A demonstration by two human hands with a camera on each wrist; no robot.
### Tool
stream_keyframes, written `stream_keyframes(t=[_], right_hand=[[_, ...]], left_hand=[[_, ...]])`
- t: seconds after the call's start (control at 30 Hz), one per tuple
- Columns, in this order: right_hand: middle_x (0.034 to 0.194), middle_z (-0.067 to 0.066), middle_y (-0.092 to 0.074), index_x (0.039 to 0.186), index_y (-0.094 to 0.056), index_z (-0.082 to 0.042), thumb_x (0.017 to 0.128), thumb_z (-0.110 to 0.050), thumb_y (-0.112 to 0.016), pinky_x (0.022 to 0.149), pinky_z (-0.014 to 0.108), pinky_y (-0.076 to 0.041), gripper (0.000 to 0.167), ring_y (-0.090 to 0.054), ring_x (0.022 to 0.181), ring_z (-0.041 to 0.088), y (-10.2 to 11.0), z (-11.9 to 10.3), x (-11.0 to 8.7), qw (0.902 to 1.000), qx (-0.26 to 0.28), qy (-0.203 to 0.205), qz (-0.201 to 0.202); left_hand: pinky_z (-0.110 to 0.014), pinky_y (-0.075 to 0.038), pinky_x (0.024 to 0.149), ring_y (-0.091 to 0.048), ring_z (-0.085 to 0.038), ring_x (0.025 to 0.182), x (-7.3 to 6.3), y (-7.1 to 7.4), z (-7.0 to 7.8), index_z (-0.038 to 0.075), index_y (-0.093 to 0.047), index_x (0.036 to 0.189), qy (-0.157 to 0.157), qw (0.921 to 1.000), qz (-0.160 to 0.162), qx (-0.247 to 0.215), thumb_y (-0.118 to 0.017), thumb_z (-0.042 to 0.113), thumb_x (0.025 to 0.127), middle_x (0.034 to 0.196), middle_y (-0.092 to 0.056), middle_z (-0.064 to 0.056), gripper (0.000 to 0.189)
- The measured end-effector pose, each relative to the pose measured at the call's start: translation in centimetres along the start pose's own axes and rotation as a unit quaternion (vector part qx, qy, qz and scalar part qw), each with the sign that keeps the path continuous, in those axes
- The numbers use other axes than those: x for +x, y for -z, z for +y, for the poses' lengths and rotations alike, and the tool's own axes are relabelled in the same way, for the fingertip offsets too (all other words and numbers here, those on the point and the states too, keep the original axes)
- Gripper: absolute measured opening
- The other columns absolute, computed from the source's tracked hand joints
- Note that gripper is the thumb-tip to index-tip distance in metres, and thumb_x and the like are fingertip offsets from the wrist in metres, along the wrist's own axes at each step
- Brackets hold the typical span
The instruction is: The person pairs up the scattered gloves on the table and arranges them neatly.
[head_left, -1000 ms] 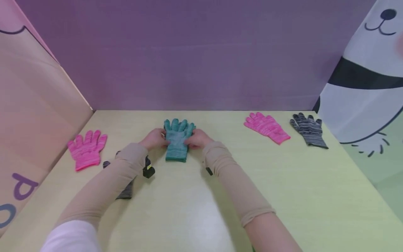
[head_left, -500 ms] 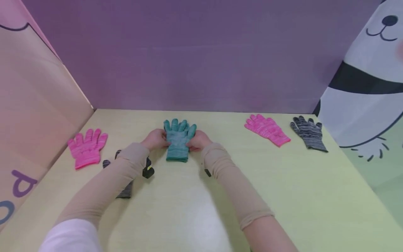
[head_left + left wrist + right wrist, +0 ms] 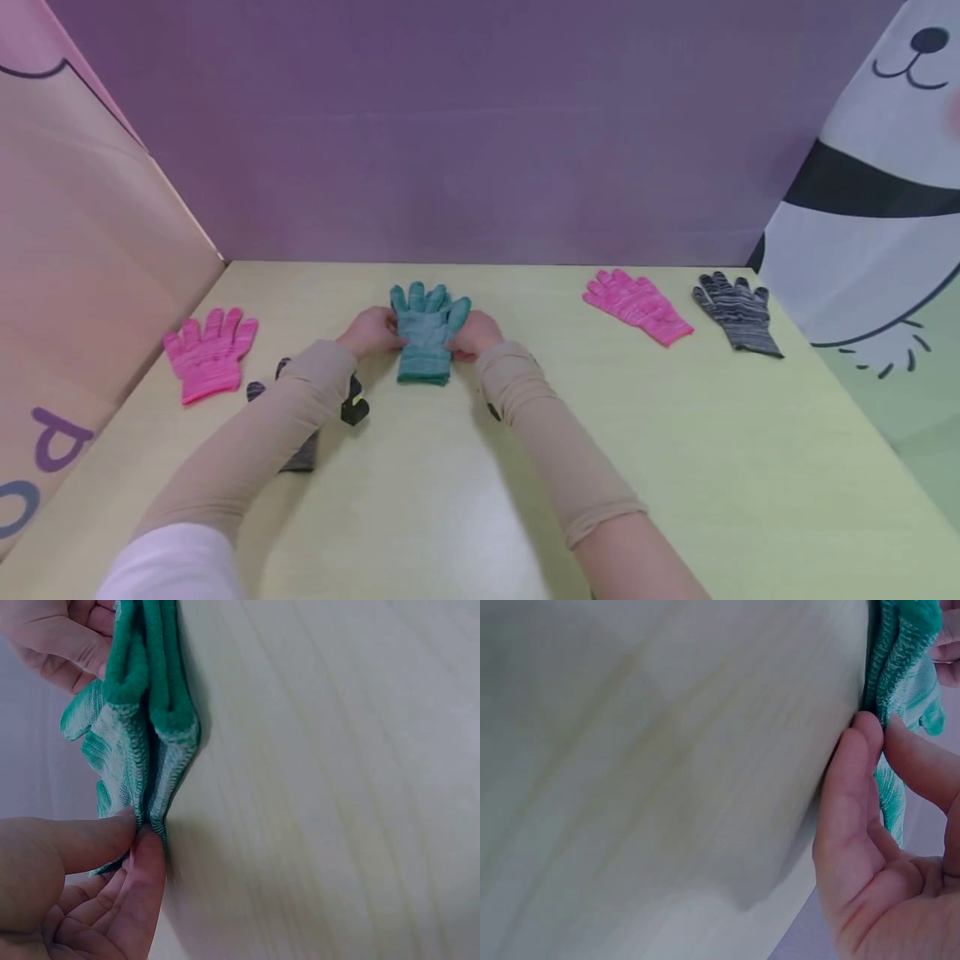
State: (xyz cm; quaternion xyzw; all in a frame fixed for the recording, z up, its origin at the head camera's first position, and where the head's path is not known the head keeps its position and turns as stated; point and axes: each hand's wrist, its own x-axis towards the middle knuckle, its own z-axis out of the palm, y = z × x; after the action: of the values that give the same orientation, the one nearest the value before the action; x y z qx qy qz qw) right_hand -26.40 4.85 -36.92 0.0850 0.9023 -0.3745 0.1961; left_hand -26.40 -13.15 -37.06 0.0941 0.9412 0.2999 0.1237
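Green knit gloves (image 3: 423, 340) lie stacked on the pale table (image 3: 420, 467) near its far edge; the left hand (image 3: 372, 332) pinches their left side, the right hand (image 3: 477, 335) pinches their right side.

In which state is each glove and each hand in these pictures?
Green gloves: stacked, pinched at both sides
Left hand: pinching one side
Right hand: pinching the other
Pink glove at left: flat, fingers spread
Pink glove at right: flat, turned diagonally
Dark glove at left: partly hidden behind the left sleeve
Dark glove at right: flat, fingers spread
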Motion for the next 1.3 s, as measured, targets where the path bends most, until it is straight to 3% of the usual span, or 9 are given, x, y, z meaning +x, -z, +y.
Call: stream_keyframes(t=[0.23, 0.6, 0.7, 0.8, 0.93, 1.0, 1.13, 1.3], right_hand=[[0.058, 0.002, -0.057, 0.102, -0.063, 0.004, 0.079, -0.007, -0.074, 0.043, 0.016, -0.046, 0.027, -0.052, 0.044, 0.009, -0.1, 0.0, 0.3, 0.9999, -0.011, 0.007, 0.002], [0.073, 0.009, -0.064, 0.112, -0.058, 0.004, 0.081, -0.004, -0.072, 0.053, 0.021, -0.052, 0.035, -0.057, 0.056, 0.012, 0.4, 0.1, -0.4, 0.9979, 0.061, 0.001, -0.021], [0.082, 0.01, -0.067, 0.111, -0.06, 0.004, 0.08, -0.009, -0.074, 0.055, 0.02, -0.052, 0.036, -0.057, 0.058, 0.011, 0.4, 0.0, -0.7, 0.9997, 0.015, 0.017, -0.006], [0.096, 0.01, -0.068, 0.11, -0.062, 0.0, 0.08, -0.019, -0.076, 0.066, 0.024, -0.053, 0.039, -0.062, 0.072, 0.015, 0.2, -0.3, -1.2, 0.9958, -0.078, 0.042, 0.022], [0.106, 0.008, -0.068, 0.109, -0.065, -0.005, 0.078, -0.033, -0.076, 0.078, 0.031, -0.054, 0.043, -0.064, 0.094, 0.021, 0.2, -0.9, -2.0, 0.9691, -0.216, 0.105, 0.056], [0.101, 0.007, -0.069, 0.102, -0.068, -0.005, 0.08, -0.034, -0.075, 0.077, 0.031, -0.053, 0.037, -0.063, 0.092, 0.02, 0.1, -1.2, -2.1, 0.9508, -0.261, 0.159, 0.051], [0.09, 0.005, -0.068, 0.092, -0.068, -0.005, 0.085, -0.023, -0.07, 0.076, 0.029, -0.05, 0.02, -0.06, 0.083, 0.018, 0.0, -1.3, -2.5, 0.9143, -0.293, 0.279, -0.015], [0.099, 0.007, -0.071, 0.099, -0.071, -0.003, 0.085, -0.015, -0.07, 0.088, 0.027, -0.05, 0.018, -0.063, 0.097, 0.019, 0.0, -0.6, -2.8, 0.8733, -0.309, 0.368, -0.079]], left_hand=[[-0.03, -0.047, 0.069, -0.054, -0.02, 0.074, 0.1, 0.1, 0.0, -0.006, -0.057, 0.09, 0.004, 1.0, 0.001, 0.002, -0.068, 0.011, 0.084, 0.079, -0.059, -0.01, 0.021], [-0.029, -0.046, 0.07, -0.053, -0.019, 0.075, -0.1, 0.1, 0.0, -0.005, -0.057, 0.089, 0.018, 0.9998, -0.001, -0.011, -0.068, 0.011, 0.084, 0.08, -0.058, -0.008, 0.019], [-0.029, -0.046, 0.07, -0.053, -0.019, 0.076, -0.2, 0.1, 0.1, -0.005, -0.057, 0.09, 0.021, 0.9995, -0.005, -0.022, -0.067, 0.011, 0.085, 0.081, -0.059, -0.009, 0.019], [-0.03, -0.046, 0.07, -0.054, -0.019, 0.076, -0.4, 0.2, -0.2, -0.005, -0.058, 0.091, 0.022, 0.9995, -0.004, -0.021, -0.067, 0.012, 0.085, 0.082, -0.059, -0.01, 0.02], [-0.032, -0.047, 0.071, -0.055, -0.021, 0.076, -0.5, 0.4, -0.5, -0.006, -0.059, 0.093, 0.019, 0.9998, 0.0, -0.004, -0.067, 0.014, 0.085, 0.084, -0.061, -0.012, 0.023], [-0.032, -0.047, 0.071, -0.055, -0.021, 0.077, -0.5, 0.4, -0.7, -0.007, -0.06, 0.095, 0.017, 0.9999, 0.002, -0.003, -0.067, 0.015, 0.085, 0.085, -0.062, -0.013, 0.025], [-0.028, -0.045, 0.068, -0.054, -0.019, 0.075, -0.5, 0.4, -0.7, -0.007, -0.059, 0.095, 0.014, 0.9999, -0.003, -0.008, -0.067, 0.015, 0.085, 0.084, -0.063, -0.012, 0.025], [-0.024, -0.042, 0.064, -0.053, -0.016, 0.072, -0.3, 0.2, -0.3, -0.006, -0.059, 0.092, -0.003, 1.0, -0.005, -0.007, -0.067, 0.014, 0.084, 0.079, -0.062, -0.009, 0.024]])
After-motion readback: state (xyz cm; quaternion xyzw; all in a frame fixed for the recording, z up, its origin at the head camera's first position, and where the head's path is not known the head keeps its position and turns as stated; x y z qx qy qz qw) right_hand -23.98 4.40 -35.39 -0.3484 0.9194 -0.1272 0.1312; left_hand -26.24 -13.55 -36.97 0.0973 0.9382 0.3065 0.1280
